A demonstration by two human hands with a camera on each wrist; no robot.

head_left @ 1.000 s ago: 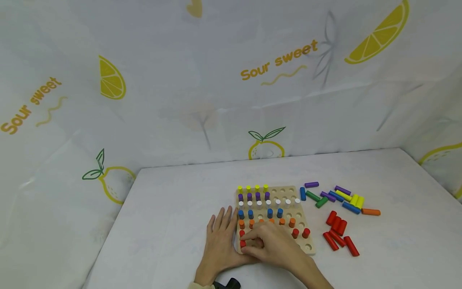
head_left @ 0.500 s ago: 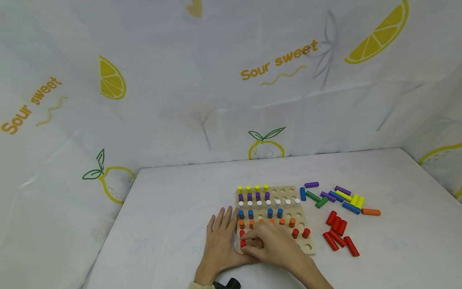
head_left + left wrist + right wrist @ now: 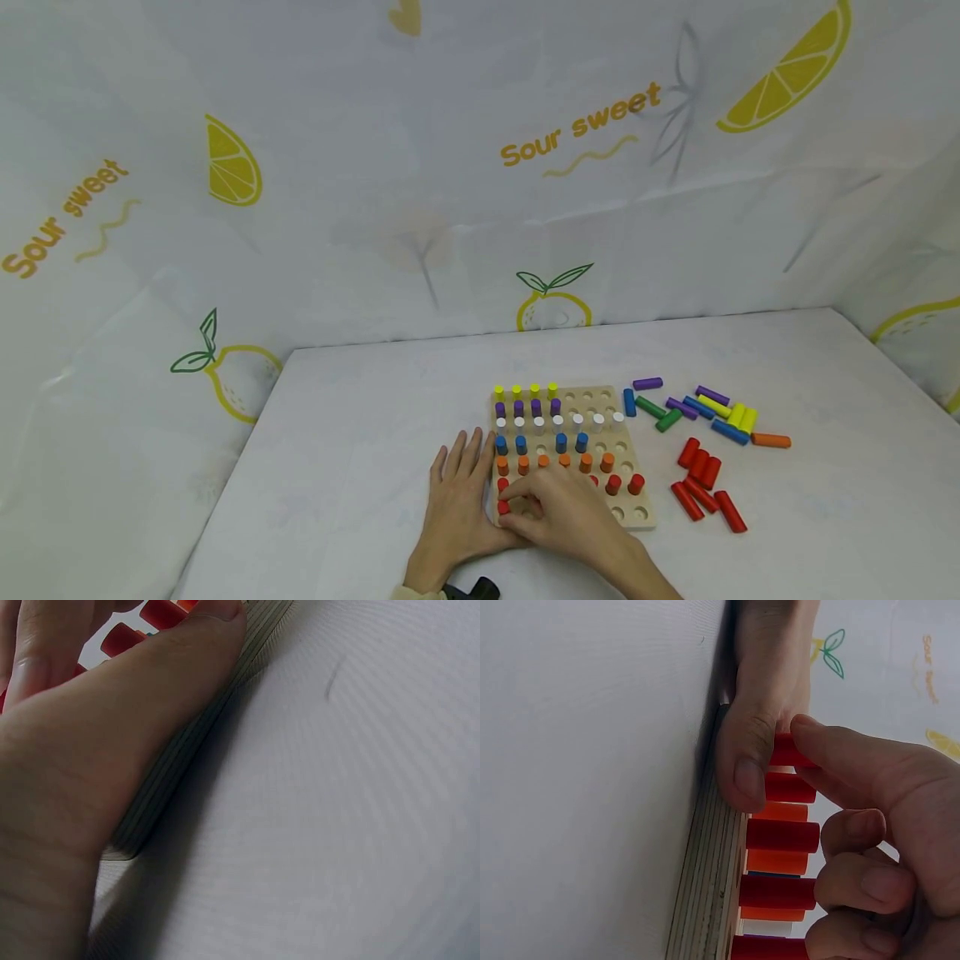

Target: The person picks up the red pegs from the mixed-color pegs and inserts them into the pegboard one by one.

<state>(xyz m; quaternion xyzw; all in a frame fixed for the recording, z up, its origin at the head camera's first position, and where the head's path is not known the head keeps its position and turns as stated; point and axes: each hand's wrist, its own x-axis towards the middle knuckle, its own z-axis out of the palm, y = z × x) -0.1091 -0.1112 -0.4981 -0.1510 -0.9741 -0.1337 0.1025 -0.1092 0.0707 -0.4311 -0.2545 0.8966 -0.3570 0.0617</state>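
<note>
**Right hand [image 3: 562, 504] shifted slightly left, uncovering one red peg [image 3: 593, 481]**

Thumb and index finger pinch the corner red peg [image 3: 503, 507], upright at the near-left corner of the wooden pegboard [image 3: 646, 525]. The left hand [image 3: 459, 504] lies along the left edge, fingers extended and slightly apart, thumb at the near edge. Loose red pegs [image 3: 701, 493] lie on the white table [image 3: 360, 467], right of the board.

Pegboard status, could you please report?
Right hand pinches red peg at pegboard's near-left corner. Left hand against its edge. Loose pegs right, clear of hands.
</note>
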